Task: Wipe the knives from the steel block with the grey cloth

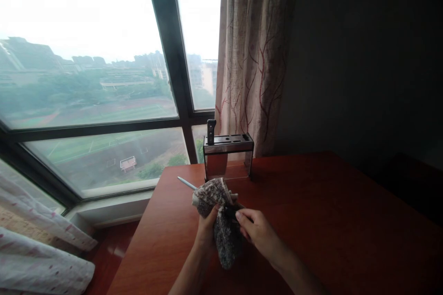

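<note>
A mottled grey knitted cloth (224,239) hangs above the table in my left hand (206,227), whose fingers are closed around it. Its upper part is bunched up, and a long fold droops below. A slim pale pointed rod or blade (187,182) pokes out of the cloth on the left. A short light stub shows on the cloth's right side; I cannot tell whether the two are one piece. My right hand (254,226) is closed on a slim dark handle (232,212) against the cloth. What it belongs to is hidden in the folds.
On the reddish-brown table (294,184) a clear-sided knife block (228,145) with a metal top stands behind my hands, one black handle (211,131) rising from it. Beyond are a large window (86,92) and a patterned curtain (254,55). Another curtain hangs lower left.
</note>
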`<action>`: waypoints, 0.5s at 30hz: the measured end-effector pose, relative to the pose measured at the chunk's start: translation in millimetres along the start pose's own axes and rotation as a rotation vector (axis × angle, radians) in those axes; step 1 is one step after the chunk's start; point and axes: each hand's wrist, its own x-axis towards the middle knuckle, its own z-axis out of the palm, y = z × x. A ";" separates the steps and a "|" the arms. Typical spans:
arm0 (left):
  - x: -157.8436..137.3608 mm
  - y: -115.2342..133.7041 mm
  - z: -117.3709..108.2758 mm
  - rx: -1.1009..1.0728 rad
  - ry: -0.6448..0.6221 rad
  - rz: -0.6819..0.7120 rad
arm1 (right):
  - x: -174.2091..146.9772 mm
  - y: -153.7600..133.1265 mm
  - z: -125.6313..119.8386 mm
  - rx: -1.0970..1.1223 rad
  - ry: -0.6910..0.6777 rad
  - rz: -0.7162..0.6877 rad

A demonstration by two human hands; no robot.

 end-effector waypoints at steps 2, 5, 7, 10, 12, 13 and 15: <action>0.9 -0.4 -0.9 -0.010 0.010 0.012 | -1.5 -1.2 2.2 -0.188 0.087 -0.125; 3.5 -1.1 -2.9 -0.028 0.033 0.013 | -5.1 -2.5 6.8 -0.576 0.190 -0.302; 5.2 -1.8 -4.6 -0.026 0.046 0.003 | -6.7 -1.5 9.5 -0.806 0.221 -0.373; 6.7 -2.1 -7.0 -0.020 0.049 -0.013 | -7.5 1.2 10.8 -1.045 0.257 -0.446; 6.5 -0.9 -7.7 -0.026 0.043 -0.026 | -7.8 3.1 10.1 -1.103 0.266 -0.479; 6.1 0.2 -7.6 -0.029 0.036 -0.034 | -8.1 4.1 9.5 -1.105 0.267 -0.491; 4.9 3.1 -6.6 -0.034 0.026 -0.045 | -9.2 6.5 8.1 -1.075 0.256 -0.503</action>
